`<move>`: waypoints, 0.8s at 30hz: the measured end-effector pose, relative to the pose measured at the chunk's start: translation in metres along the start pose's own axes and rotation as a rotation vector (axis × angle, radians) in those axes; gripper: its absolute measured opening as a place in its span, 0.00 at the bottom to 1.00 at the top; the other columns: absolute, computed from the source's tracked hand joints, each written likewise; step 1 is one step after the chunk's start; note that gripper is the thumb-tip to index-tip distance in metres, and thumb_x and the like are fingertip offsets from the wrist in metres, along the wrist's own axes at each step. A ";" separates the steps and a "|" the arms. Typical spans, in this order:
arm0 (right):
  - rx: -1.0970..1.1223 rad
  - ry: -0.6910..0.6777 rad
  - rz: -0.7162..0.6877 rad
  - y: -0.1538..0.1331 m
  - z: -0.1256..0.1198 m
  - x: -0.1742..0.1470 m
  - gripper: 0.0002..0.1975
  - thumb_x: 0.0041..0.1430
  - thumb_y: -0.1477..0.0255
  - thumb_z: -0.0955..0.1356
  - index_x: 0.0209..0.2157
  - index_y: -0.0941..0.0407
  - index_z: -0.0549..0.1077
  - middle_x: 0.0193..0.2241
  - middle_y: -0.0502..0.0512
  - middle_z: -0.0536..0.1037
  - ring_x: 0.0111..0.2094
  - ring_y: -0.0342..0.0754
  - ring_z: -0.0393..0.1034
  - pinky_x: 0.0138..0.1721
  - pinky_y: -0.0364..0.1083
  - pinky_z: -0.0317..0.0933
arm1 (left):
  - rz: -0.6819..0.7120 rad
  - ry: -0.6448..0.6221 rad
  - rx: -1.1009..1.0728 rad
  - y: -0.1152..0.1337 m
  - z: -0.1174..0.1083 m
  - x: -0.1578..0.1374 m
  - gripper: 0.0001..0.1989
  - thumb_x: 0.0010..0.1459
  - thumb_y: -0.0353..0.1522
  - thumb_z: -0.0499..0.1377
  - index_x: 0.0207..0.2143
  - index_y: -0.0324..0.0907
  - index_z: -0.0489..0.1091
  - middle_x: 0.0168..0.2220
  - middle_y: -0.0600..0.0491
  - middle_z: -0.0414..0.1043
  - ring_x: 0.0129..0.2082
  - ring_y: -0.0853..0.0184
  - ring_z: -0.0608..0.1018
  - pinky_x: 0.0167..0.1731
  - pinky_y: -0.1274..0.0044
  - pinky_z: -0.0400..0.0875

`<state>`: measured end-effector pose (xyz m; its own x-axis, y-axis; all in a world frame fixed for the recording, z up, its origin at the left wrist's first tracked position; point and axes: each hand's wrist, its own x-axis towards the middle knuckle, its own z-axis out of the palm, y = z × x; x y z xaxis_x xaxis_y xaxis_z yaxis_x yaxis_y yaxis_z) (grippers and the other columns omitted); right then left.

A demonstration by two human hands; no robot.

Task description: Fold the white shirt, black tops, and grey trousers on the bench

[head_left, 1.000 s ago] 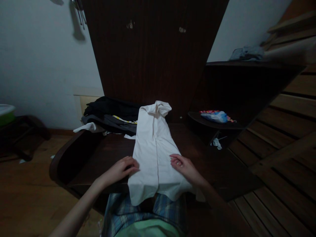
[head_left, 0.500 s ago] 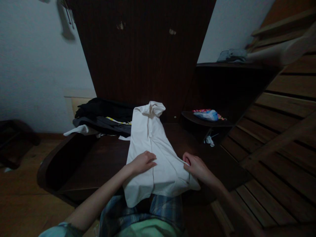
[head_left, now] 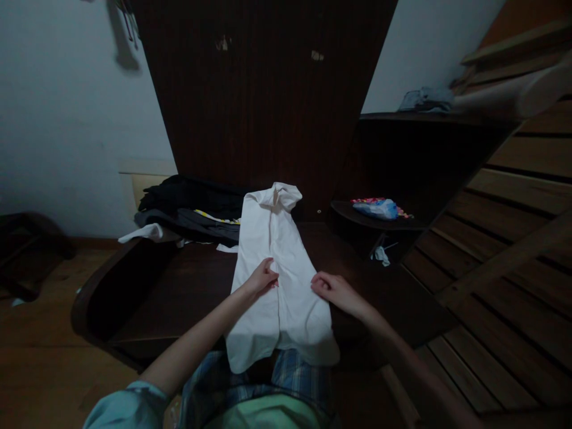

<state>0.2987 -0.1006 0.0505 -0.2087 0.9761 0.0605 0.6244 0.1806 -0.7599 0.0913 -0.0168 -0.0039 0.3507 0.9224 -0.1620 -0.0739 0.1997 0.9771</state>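
A white collared shirt (head_left: pixel 257 238) lies lengthwise on the dark wooden bench, its collar at the far end and its hem hanging over the front edge near my knees. On the middle of the shirt, along its front seam, my left hand (head_left: pixel 263 279) has its fingers drawn together in a pinch on the cloth. My right hand (head_left: pixel 333 291) is at the shirt's right side, fingers curled closed on its edge. The fingertips of that hand are partly hidden.
Dark folded clothes (head_left: pixel 192 199) are piled at the bench's (head_left: pixel 187 292) back left, with a white cloth end (head_left: pixel 152 233) sticking out. On a low shelf at right rests a blue-white plastic bag (head_left: pixel 378 208). Wooden slats (head_left: pixel 500 262) lean along the right side.
My right hand has moved left and slightly away from me, and the shirt's right side has drawn in and lies flatter. The left hand has shifted up the seam and closed into a pinch.
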 end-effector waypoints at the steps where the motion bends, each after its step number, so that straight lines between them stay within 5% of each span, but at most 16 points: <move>1: -0.039 0.011 0.013 0.007 -0.003 0.003 0.10 0.50 0.66 0.63 0.26 0.58 0.69 0.19 0.48 0.67 0.22 0.41 0.61 0.24 0.39 0.53 | 0.032 -0.011 0.002 -0.001 0.001 -0.001 0.33 0.46 0.26 0.57 0.55 0.37 0.49 0.15 0.63 0.62 0.14 0.76 0.66 0.16 0.84 0.57; 4: -0.151 0.014 0.086 0.024 -0.006 0.004 0.11 0.49 0.64 0.64 0.23 0.58 0.68 0.20 0.49 0.69 0.23 0.42 0.62 0.24 0.40 0.53 | 0.103 -0.035 0.013 -0.004 0.003 -0.002 0.28 0.47 0.25 0.54 0.53 0.40 0.56 0.15 0.64 0.58 0.13 0.78 0.63 0.16 0.84 0.54; 9: -0.217 0.009 0.181 0.041 0.004 -0.006 0.10 0.45 0.64 0.67 0.22 0.57 0.66 0.19 0.47 0.67 0.22 0.41 0.61 0.23 0.40 0.51 | 0.069 -0.014 0.061 -0.010 0.005 -0.004 0.10 0.47 0.27 0.53 0.31 0.34 0.71 0.13 0.63 0.53 0.12 0.80 0.56 0.14 0.83 0.46; 16: -0.124 0.059 0.132 0.039 0.013 -0.004 0.03 0.45 0.75 0.64 0.23 0.57 0.63 0.19 0.45 0.64 0.23 0.40 0.60 0.24 0.39 0.51 | 0.053 -0.025 -0.023 -0.010 0.002 0.004 0.14 0.40 0.31 0.62 0.33 0.34 0.70 0.17 0.60 0.60 0.16 0.79 0.61 0.17 0.83 0.51; 20: -0.176 0.014 0.124 0.037 0.015 -0.001 0.01 0.46 0.74 0.64 0.24 0.56 0.65 0.15 0.43 0.60 0.20 0.40 0.58 0.21 0.39 0.48 | -0.002 -0.052 0.014 -0.007 -0.002 0.015 0.17 0.39 0.29 0.63 0.36 0.35 0.70 0.16 0.63 0.57 0.15 0.80 0.60 0.16 0.83 0.51; 24: -0.256 0.121 0.125 0.031 0.022 -0.016 0.09 0.48 0.68 0.65 0.33 0.55 0.65 0.16 0.43 0.61 0.20 0.41 0.59 0.22 0.40 0.50 | 0.069 -0.014 0.040 -0.006 -0.004 0.017 0.19 0.40 0.27 0.62 0.39 0.35 0.69 0.15 0.65 0.54 0.14 0.80 0.60 0.16 0.84 0.52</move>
<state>0.3046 -0.1129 0.0117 -0.0364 0.9972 0.0654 0.8120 0.0677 -0.5798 0.0937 -0.0009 -0.0136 0.3595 0.9286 -0.0925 -0.0613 0.1224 0.9906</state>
